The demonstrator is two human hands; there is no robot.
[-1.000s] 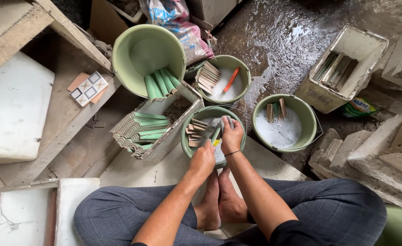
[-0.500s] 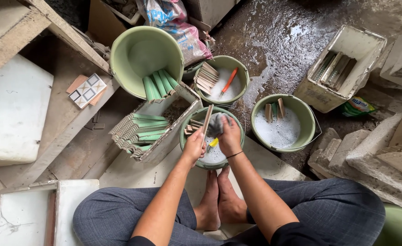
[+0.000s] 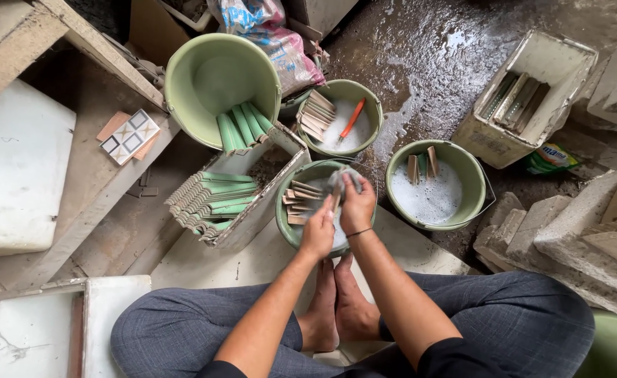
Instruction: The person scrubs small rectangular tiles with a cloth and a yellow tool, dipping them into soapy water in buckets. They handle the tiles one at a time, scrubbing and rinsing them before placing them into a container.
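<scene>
I sit cross-legged over a small green bucket [image 3: 285, 222] of soapy water with several brownish tile strips [image 3: 300, 201] leaning inside. My left hand [image 3: 319, 231] grips a narrow tile strip over the bucket; the strip is mostly hidden by my fingers. My right hand [image 3: 356, 204] is closed on a grey cloth [image 3: 337, 180] pressed against that strip. Both hands touch each other above the water.
A large green bucket [image 3: 221, 70] with green strips stands at the back, above a white box [image 3: 263, 206] of stacked green strips. Two more soapy buckets [image 3: 338, 117] [image 3: 436, 183] hold strips, one an orange brush [image 3: 352, 120]. A white crate [image 3: 525, 98] sits right; stone blocks [image 3: 567, 231] beside it.
The strip that my left hand held upright half a second ago has come down over the bucket. My hands have closed together, with the cloth against the strip.
</scene>
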